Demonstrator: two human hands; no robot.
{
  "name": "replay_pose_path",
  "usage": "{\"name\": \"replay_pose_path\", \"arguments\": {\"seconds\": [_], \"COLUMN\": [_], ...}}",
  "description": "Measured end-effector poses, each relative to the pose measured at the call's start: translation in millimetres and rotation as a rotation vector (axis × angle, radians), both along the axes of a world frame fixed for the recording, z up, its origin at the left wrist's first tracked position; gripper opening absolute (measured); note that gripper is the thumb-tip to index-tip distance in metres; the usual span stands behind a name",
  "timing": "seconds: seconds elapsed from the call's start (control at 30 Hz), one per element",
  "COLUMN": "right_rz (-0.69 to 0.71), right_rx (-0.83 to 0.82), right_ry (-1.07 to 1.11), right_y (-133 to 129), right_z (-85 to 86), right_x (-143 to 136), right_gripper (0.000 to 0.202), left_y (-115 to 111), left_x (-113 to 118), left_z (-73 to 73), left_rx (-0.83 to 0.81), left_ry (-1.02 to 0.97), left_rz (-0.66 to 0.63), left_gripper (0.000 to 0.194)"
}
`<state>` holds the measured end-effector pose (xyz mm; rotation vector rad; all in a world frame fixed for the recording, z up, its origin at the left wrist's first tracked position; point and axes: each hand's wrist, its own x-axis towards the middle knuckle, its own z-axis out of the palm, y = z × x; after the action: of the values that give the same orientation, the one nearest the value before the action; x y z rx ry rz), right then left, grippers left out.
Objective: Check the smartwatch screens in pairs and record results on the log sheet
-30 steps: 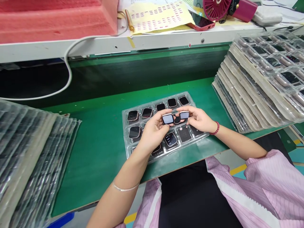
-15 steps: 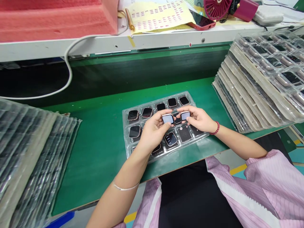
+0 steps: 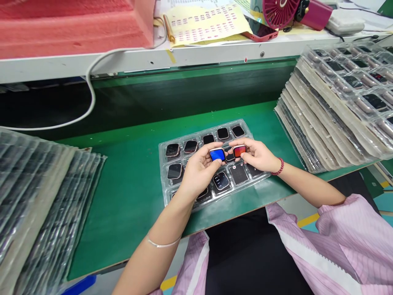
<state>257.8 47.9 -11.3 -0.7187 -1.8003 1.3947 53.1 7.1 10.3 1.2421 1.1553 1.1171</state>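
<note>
Over a clear plastic tray (image 3: 162, 180) I hold two smartwatch bodies without straps. My left hand (image 3: 201, 166) is closed around one smartwatch (image 3: 217, 153) with a blue screen, its thumb on the lower edge. Between the thumb and fingers of my right hand (image 3: 256, 155) is another smartwatch (image 3: 239, 150), its screen lit red-orange. The tray's pockets hold several more watches, most with dark screens; one watch (image 3: 221, 180) below my hands shows small text. To its right, a pocket (image 3: 238, 173) has only a dark bottom with a small label. My left hand and forearm hide some pockets.
Stacked plastic trays (image 3: 46, 205) stand at the left of the green table (image 3: 123, 229). A tall tilted stack (image 3: 319, 119) at the right has watches in its top tray. On the white shelf (image 3: 215, 51) lie red foam (image 3: 76, 28), a phone (image 3: 260, 32), papers and a small fan (image 3: 281, 10).
Both held screens have changed from pale white: the left one to blue, the right one to red-orange. My hands have stayed in almost the same place.
</note>
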Motion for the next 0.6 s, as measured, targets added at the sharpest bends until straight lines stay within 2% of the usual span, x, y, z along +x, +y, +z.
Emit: {"name": "replay_pose_path", "arguments": {"seconds": [0.3, 0.6], "right_rz": [0.021, 0.022], "right_rx": [0.073, 0.015], "right_ry": [0.005, -0.018], "right_y": [0.3, 0.2], "right_z": [-1.9, -1.2], "right_x": [0.1, 1.3], "right_gripper": [0.047, 0.043], "left_y": [0.6, 2.2], "left_x": [-0.7, -2.1], "left_z": [-1.7, -1.8], "left_rx": [-0.002, 0.042], "left_ry": [0.024, 0.023], "left_rz": [0.015, 0.000], "left_gripper": [0.047, 0.039]}}
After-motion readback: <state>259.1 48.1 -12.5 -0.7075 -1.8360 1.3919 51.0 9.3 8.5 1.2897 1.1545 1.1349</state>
